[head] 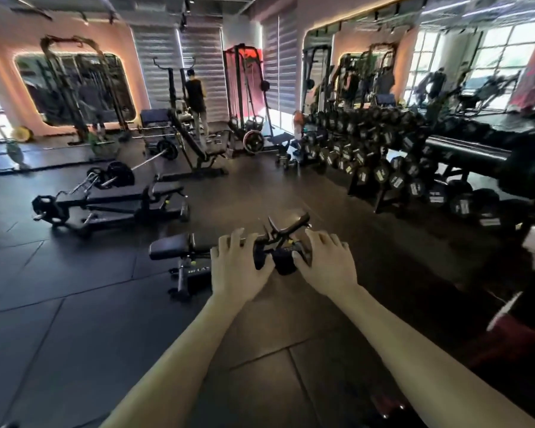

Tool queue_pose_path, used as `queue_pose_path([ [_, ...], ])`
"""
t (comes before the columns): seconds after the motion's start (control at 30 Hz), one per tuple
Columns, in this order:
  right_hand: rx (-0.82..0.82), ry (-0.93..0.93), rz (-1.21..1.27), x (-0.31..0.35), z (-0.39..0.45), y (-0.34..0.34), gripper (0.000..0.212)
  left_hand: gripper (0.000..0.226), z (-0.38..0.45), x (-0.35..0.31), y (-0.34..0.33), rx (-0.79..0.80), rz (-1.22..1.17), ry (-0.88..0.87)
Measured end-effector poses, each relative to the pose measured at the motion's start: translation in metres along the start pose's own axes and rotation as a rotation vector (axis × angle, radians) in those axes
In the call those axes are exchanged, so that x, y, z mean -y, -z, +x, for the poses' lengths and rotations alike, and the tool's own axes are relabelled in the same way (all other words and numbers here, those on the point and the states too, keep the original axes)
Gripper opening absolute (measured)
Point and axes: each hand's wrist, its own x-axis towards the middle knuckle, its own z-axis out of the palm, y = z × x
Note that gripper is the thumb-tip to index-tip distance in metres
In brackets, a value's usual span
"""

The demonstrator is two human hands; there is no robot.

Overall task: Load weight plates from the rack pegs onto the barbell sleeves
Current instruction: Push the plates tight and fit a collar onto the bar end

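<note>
Black rubber floor [74, 335] fills most of my view, and I read across it from the left. At far left a low bar [122, 173] lies on the floor with dark plates [121, 177] already on it, beside a flat machine [105, 205]. Nearer me stands a padded bench [179, 245] with its adjusting frame [286, 233] poking up.

My left hand [240, 267] is stretched forward, fingers spread and loose, grasping nothing; it sits in front of the bench but I cannot tell whether it touches it. My right hand [328, 264] is the same: released, fingers splayed, empty. Further right runs a long rack of dumbbells [383, 168], and at the right edge a thick dark bar [464, 152] at about chest height, blurred.

The plates I am meant to load are not in my hands; the ones I can make out are on that floor bar and, well away, on a machine [254, 140] at the back. I cannot pick out the pegs.

The risk, I judge, is in the approach: the whole view is smeared, so my head is turning, and with the bench close in front I could catch a shin on it. Another person [195, 100] stands at the back, well clear.
</note>
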Motion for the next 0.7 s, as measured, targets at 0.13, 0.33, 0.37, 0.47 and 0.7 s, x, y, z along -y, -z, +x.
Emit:
queue_pose_path([
  [0.13, -0.004, 0.018, 0.043, -0.009, 0.074, -0.049, 0.064, 0.072, 0.073, 0.018, -0.05, 0.056, -0.054, 0.053],
  [0.33, -0.035, -0.036, -0.032, -0.05, 0.2, -0.129, 0.055, 0.074, 0.201, 0.039, -0.147, 0.053, -0.13, -0.021],
  [0.37, -0.03, -0.057, -0.053, -0.057, 0.222, -0.14, 0.056, 0.07, 0.225, 0.04, -0.164, 0.045, -0.124, -0.042],
  [0.47, -0.018, -0.122, -0.068, -0.081, 0.29, -0.161, 0.059, 0.06, 0.304, 0.036, -0.211, 0.045, -0.148, -0.096],
  [0.7, -0.103, -0.302, -0.238, -0.19, 0.406, -0.183, 0.057, 0.059, 0.479, -0.05, -0.32, 0.067, -0.219, -0.313],
])
